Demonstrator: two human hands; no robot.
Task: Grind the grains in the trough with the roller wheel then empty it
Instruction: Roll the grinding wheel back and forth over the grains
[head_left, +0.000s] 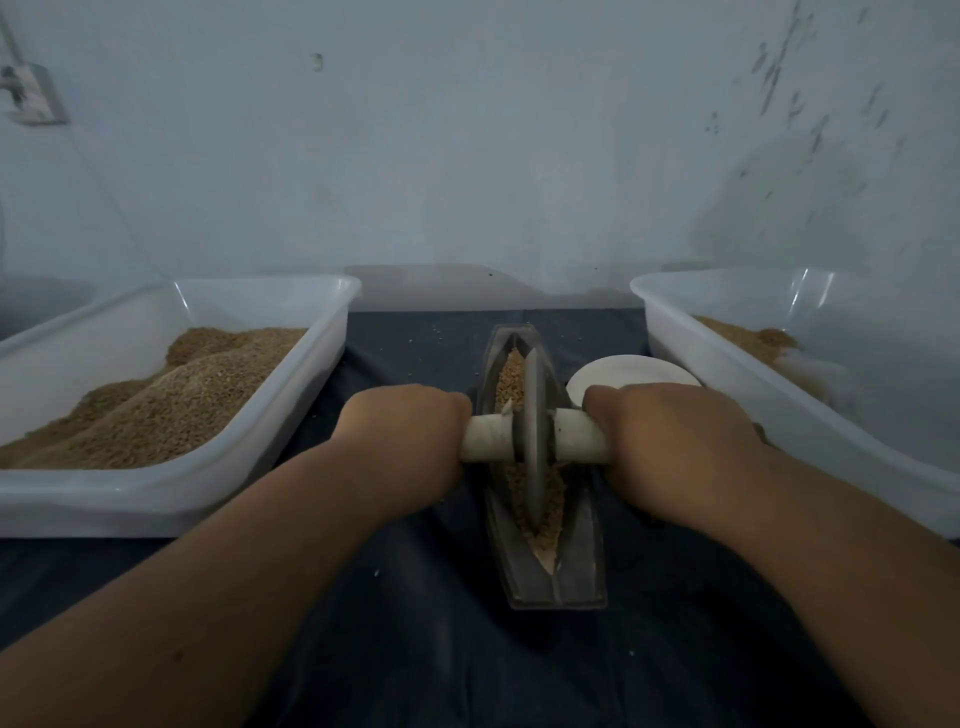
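Mid-grind: left hand (410, 436) and right hand (670, 447) curled tight round the axle (485, 439) either side of the trough (576, 561); roller wheel (532, 436) upright inside, among grains (511, 376) seemingly mostly whole. Emptying yet to come.

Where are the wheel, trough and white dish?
wheel (532, 467): head view, lower half of the disc face.
trough (574, 566): head view, bare wall at the near end.
dish (631, 371): head view, top face.

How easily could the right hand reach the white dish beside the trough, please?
Probably yes: the white dish lies just beyond the right hand, nothing between them, though that hand would first have to release the roller handle it grips.
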